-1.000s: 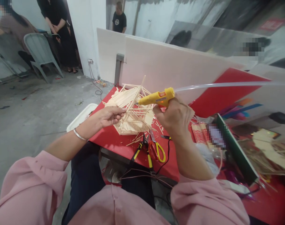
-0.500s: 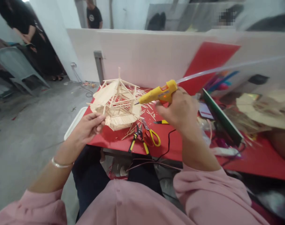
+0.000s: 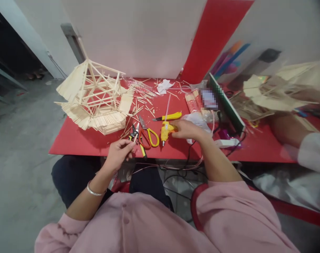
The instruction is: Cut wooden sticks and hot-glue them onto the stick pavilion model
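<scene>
A short stick (image 3: 136, 138) is being pinched between the thumb and fingers of the left hand (image 3: 119, 153), which is being held at the near edge of the red table (image 3: 70, 142). A yellow glue gun (image 3: 165, 133) is being gripped in the right hand (image 3: 186, 129), whose fingers are closing around its handle. Its nozzle is being pointed toward the near edge, while a clear glue stick (image 3: 168, 107) is sticking out toward the far side. Whether the gun is being supported by the tabletop or kept just above it cannot be told.

On the left of the table, toward the far side, an open-framed model (image 3: 107, 119) of pale sticks is being supported by the tabletop, and it is being touched by neither hand. Between the hands, red-and-yellow-handled scissors (image 3: 148, 132) are lying; just to their left, black-and-yellow pliers (image 3: 143, 151) are being partly hidden by the left hand. Just beyond the glue gun, a yellow-handled knife (image 3: 172, 116) is lying with its blade pointing left. To the right of the model, loose sticks (image 3: 146, 92) are lying scattered, near a crumpled white tissue (image 3: 164, 86).

Farther right, a green board (image 3: 225, 105) is standing on edge, and beyond it a co-worker's forearm (image 3: 288, 128) is being held over the table, near a blurred second structure (image 3: 260, 91).
</scene>
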### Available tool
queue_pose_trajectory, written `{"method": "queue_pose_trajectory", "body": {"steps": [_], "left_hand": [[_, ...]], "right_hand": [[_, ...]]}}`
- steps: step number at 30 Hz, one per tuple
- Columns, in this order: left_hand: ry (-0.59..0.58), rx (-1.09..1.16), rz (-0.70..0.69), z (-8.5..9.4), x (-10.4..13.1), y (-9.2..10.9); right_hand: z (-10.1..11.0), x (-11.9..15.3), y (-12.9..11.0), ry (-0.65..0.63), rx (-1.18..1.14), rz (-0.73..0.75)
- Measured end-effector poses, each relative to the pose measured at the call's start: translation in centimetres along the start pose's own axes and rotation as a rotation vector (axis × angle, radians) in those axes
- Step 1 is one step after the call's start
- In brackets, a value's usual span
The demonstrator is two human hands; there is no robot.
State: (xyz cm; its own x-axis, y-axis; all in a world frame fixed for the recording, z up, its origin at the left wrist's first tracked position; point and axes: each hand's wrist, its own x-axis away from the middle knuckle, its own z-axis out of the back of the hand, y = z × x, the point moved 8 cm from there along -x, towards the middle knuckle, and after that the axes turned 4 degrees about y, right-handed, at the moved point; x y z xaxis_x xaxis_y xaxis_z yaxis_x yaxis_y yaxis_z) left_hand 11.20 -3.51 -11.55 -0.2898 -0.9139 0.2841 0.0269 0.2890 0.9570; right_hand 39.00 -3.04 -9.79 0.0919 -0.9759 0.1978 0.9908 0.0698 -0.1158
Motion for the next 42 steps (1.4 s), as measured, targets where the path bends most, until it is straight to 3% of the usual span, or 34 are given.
{"method": "queue_pose_trajectory", "body": {"steps": [5, 12, 16, 19, 21, 24, 26, 28, 32, 36, 42], "left_hand": [[0.064, -0.157, -0.081, -1.5, -1.9, 0.1], [0.109, -0.404, -0.207, -4.0, -4.3, 1.3], [0.124, -0.329, -0.188, -3.8, -4.7, 0.4], [0.164, -0.161, -0.118, -3.1, -4.9, -0.7], [0.181, -0.024, -0.061, -2.8, -4.9, -1.3], [0.210, 0.107, -0.019, -2.7, -4.5, -1.6], [0.229, 0.148, -0.008, -2.7, -4.0, -1.7], [0.231, 0.180, -0.001, -2.7, -3.4, -1.8], [0.222, 0.228, 0.015, -2.4, -2.6, -2.1], [0.240, 0.267, 0.024, -1.7, -2.9, -2.2], [0.273, 0.293, 0.023, -1.6, -4.2, -2.1]], "right_hand": [[-2.6, 0.4, 2.1, 0.062, 0.044, -0.073], [-2.7, 2.4, 2.3, 0.156, 0.150, -0.148], [-1.5, 3.2, 1.1, 0.189, 0.144, -0.068], [1.3, 2.7, -1.0, 0.278, 0.046, 0.057], [3.3, 1.1, -2.5, 0.296, -0.052, 0.143], [4.8, -3.4, -4.2, 0.190, -0.188, 0.202], [5.0, -7.4, -4.3, 0.131, -0.143, 0.164], [4.9, -11.4, -3.9, 0.150, 0.003, 0.098], [3.7, -17.5, -4.3, 0.154, 0.130, 0.148], [2.5, -20.6, -5.6, 0.131, 0.152, 0.228], [1.9, -22.7, -7.2, 0.098, 0.220, 0.319]]}}
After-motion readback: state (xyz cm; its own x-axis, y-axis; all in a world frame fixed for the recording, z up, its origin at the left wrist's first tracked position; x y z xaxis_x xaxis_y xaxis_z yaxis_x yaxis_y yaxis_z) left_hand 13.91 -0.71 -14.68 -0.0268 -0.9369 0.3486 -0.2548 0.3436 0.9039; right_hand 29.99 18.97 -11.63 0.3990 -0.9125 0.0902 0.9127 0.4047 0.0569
